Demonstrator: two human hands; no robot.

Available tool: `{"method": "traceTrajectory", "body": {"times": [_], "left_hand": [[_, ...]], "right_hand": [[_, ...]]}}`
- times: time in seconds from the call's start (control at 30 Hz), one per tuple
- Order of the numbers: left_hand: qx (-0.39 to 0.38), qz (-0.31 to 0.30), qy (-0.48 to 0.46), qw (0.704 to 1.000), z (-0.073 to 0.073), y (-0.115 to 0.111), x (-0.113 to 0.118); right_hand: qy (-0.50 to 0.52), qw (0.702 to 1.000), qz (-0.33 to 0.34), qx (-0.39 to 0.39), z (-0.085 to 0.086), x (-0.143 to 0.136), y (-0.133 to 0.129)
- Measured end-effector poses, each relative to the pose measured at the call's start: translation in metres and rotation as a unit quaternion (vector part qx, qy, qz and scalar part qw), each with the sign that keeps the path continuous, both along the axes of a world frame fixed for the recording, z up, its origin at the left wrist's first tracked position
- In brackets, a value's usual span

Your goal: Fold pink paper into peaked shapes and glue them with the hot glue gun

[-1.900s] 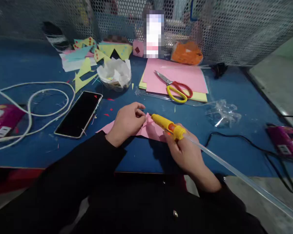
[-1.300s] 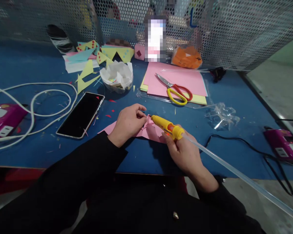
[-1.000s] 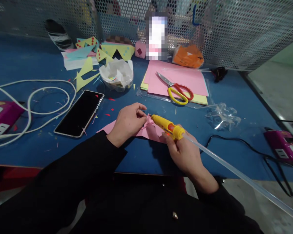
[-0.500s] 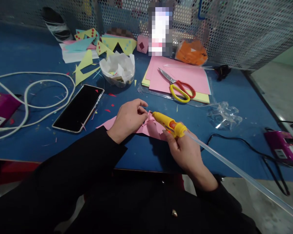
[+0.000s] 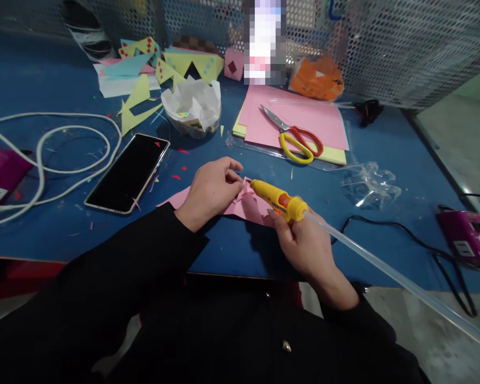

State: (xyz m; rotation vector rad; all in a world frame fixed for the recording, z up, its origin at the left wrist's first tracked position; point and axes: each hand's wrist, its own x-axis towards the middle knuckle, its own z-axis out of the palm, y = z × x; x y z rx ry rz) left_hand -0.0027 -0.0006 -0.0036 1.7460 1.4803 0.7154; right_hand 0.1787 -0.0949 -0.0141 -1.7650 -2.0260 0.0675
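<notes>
My right hand [image 5: 304, 240] is closed around a yellow hot glue gun [image 5: 270, 192]. A long clear glue stick [image 5: 368, 248] runs out of its back end toward the lower right. The gun's nozzle is at the raised fold of a pink paper piece [image 5: 256, 209], which lies on the blue table near its front edge. My left hand [image 5: 212, 189] rests over the paper's left part, with thumb and fingers closed on the folded edge beside the nozzle. Part of the paper is hidden beneath that hand.
Scissors [image 5: 292, 136] lie on a stack of coloured paper [image 5: 256, 114]. Left of my hands are a phone [image 5: 128, 173], a white cable [image 5: 40, 160] and a paper-lined bowl [image 5: 194, 106]. Crumpled clear plastic [image 5: 370, 184] and a purple power strip [image 5: 466, 234] are at the right.
The view has tilted slightly, so the table things sit a little higher in it. Both hands, the glue gun and the pink paper hold nearly the same positions.
</notes>
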Motion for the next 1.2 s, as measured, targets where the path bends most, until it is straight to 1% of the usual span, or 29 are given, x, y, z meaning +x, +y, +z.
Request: {"method": "traceTrajectory", "body": {"times": [0.57,0.73,0.93,1.13,1.2], "left_hand": [[-0.006,0.002,0.006,1.0,0.0022,-0.0001,0.0005],[-0.005,0.006,0.007,1.0,0.0036,-0.0018,0.0005],[0.002,0.003,0.008,1.0,0.003,-0.0009,0.0001],[0.004,0.002,0.009,1.0,0.0021,-0.001,-0.0002],[0.003,0.003,0.009,1.0,0.0016,-0.0007,-0.0002]], "right_hand": [[0.003,1.0,0.003,-0.001,0.0004,0.0004,-0.001],[0.008,1.0,-0.012,-0.004,0.0006,-0.0003,-0.0014],[0.014,1.0,-0.015,0.001,-0.0008,0.0004,-0.0022],[0.014,1.0,-0.012,-0.005,0.0007,0.0002,-0.0023],[0.031,0.999,-0.003,-0.009,0.0015,0.0019,-0.0027]]}}
